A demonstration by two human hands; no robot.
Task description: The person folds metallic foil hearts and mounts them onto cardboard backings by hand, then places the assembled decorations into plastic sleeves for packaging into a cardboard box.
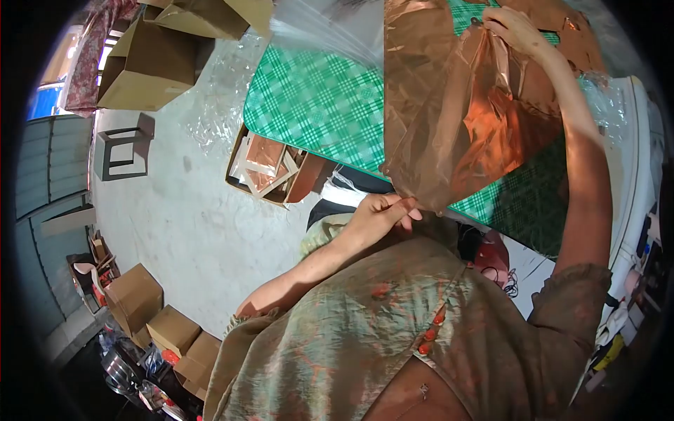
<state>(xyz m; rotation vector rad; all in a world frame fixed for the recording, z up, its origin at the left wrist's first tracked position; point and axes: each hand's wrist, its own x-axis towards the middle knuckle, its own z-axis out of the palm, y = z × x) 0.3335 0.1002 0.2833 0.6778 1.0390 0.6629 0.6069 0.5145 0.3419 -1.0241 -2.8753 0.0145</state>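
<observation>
A large sheet of copper-coloured, see-through plastic film (428, 105) hangs over the table with the green checked cover (316, 98). My left hand (393, 212) is closed, pinching the film's lower corner close to my body. Up at the far side of the table, my right hand (516, 29) has its fingers closed on a gathered part of the same film. Creases run down from that grip, and the film's middle shines orange. More copper film (579, 42) lies beyond my right hand. Clear plastic sheets (326, 31) rest at the table's far left.
Below the table's left edge stands an open box (235, 172) with framed pieces inside. A grey frame-shaped stand (126, 151) is on the floor. Cardboard boxes stand at upper left (158, 63) and lower left (133, 298). Clear wrap (221, 105) lies on the floor.
</observation>
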